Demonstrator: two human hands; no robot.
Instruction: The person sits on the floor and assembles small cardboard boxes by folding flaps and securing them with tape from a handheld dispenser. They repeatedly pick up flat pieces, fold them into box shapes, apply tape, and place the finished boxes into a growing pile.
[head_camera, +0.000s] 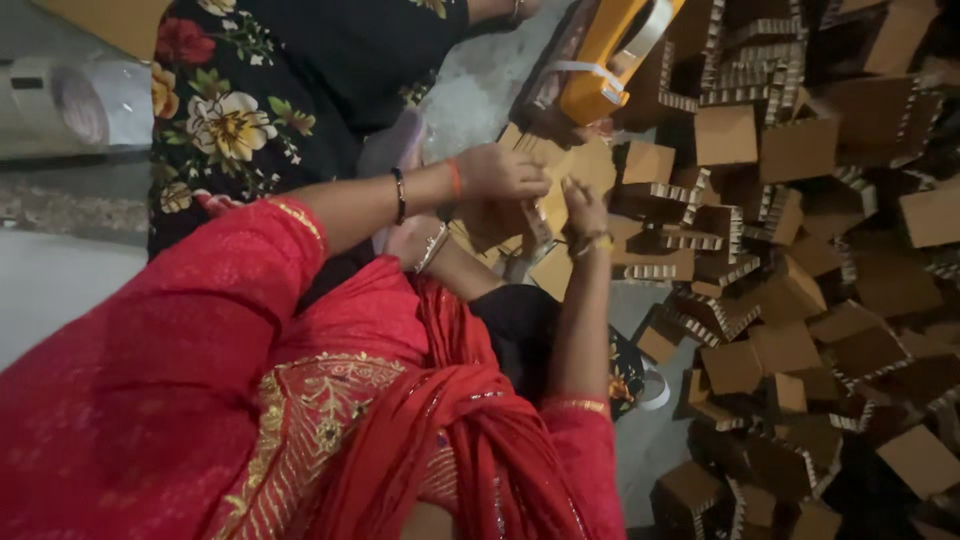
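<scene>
My left hand (500, 175), with a black bangle and an orange thread at the wrist, grips a flat tan cardboard piece (585, 160) from the left. Just right of it, my right hand (585, 205), wearing a gold bangle, pinches the same piece's lower edge. Both arms come out of red embroidered sleeves. The part of the cardboard under my fingers is hidden.
A heap of corrugated cardboard blocks (800, 300) fills the right side. A yellow tool (600, 60) lies at the top by a person in a black floral garment (250, 110). A limb with a silver band (425, 240) rests below my left wrist.
</scene>
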